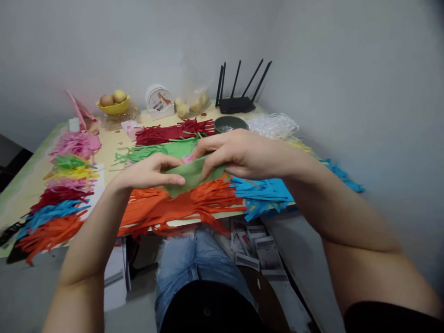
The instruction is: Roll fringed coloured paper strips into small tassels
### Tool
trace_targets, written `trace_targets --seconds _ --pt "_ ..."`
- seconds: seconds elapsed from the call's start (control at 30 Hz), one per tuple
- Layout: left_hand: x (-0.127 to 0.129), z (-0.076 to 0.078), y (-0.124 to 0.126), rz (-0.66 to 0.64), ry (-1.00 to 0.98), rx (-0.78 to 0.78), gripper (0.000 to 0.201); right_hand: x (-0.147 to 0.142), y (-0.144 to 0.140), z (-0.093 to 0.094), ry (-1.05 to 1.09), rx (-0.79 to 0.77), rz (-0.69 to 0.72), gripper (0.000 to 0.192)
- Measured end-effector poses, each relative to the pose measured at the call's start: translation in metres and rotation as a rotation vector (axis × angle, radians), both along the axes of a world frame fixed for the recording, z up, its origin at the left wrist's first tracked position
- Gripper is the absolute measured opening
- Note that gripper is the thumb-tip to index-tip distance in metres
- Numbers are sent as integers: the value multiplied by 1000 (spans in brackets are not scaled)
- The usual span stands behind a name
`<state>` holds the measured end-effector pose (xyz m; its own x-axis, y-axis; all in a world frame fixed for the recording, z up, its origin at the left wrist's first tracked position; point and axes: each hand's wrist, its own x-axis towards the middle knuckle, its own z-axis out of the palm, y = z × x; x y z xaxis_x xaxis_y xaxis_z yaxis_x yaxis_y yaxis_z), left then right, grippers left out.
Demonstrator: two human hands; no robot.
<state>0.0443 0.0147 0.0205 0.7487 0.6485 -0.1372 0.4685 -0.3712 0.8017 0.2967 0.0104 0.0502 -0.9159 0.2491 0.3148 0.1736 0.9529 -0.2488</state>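
A folded piece of green tissue paper (189, 176) is held up above the table in front of me. My left hand (156, 170) grips its left end, with the thumb on the near face and the fingers behind. At the other end, my right hand (239, 150) pinches the paper between bent fingers and thumb. A small pink bit (188, 159) shows behind the upper edge of the paper. Just below lies orange fringed paper (156, 206), and light green fringed paper (180, 148) lies behind. Blue fringed paper (263, 188) rests below my right wrist.
Fringed bundles in several colours, one of them pink (78, 144), line the table's left side. Dark red fringed paper (166, 134), a dark bowl (231, 123) and white strands (272, 125) lie farther back. A black router (237, 105) and a yellow fruit bowl (114, 108) stand near the wall.
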Motion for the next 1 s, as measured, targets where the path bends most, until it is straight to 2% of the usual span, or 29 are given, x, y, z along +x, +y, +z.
trace_targets --seconds 0.1,0.23,0.3,0.4,0.47,0.53,0.63,0.7,0.77,0.9,1.0 --pt "-4 -2 -1 41 -48 -139 47 4 0 0 0 1 -24 40" --pt "-6 -1 -3 122 -69 -116 40 10 4 -2 3 7 -57 39" --pt "-6 0 -4 175 -56 -30 39 16 8 -2 -20 -8 -64 37" --pt "-5 3 -9 288 62 218 39 21 12 0 -12 -59 -76 32" --pt "-2 6 -14 327 174 381 36 16 13 -3 70 -80 -128 43" --pt "1 7 -18 313 252 470 29 2 15 -12 126 -97 -199 47" --pt "-2 7 -22 306 276 514 25 -19 16 -31 77 -170 -302 22" --pt "-10 4 -23 347 225 494 27 -26 16 -41 111 -242 -369 17" --pt "-22 -2 -25 421 118 439 27 -27 14 -48 234 -313 -401 18" --pt "-38 -20 -28 642 -196 290 25 -22 8 -55 475 -383 -406 16" --pt "-39 -31 -31 744 -454 128 27 -22 5 -61 590 -421 -407 19"
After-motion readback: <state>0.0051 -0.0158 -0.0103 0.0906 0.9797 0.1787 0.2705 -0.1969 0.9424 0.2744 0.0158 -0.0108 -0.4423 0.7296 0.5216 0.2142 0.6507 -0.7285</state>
